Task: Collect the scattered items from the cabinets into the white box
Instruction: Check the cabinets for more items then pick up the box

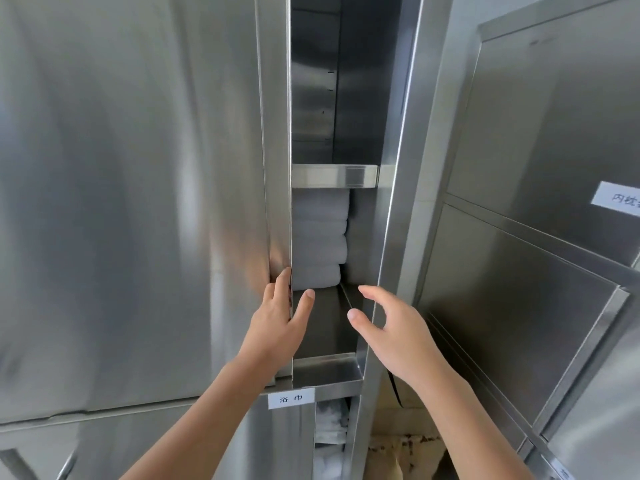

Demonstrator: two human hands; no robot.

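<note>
Left hand [277, 317] pinches the edge of the left door [273, 168], thumb inside and fingers outside. Right hand [391, 334] is loose-fingered, grasping nothing, just beside the right door [401, 202]. Folded white towels [318, 237] sit stacked at the back of the shelf [329, 327], seen through the gap between the doors.

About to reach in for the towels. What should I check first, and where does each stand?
1. Left hand holds the left door edge: ok.
2. Right hand free, fingers spread: ok.
3. Towels stacked neatly on the shelf: ok.
4. Opening wide enough: not ok, left door hides part of the stack.
5. White box within reach: cannot tell, not in view.
</note>
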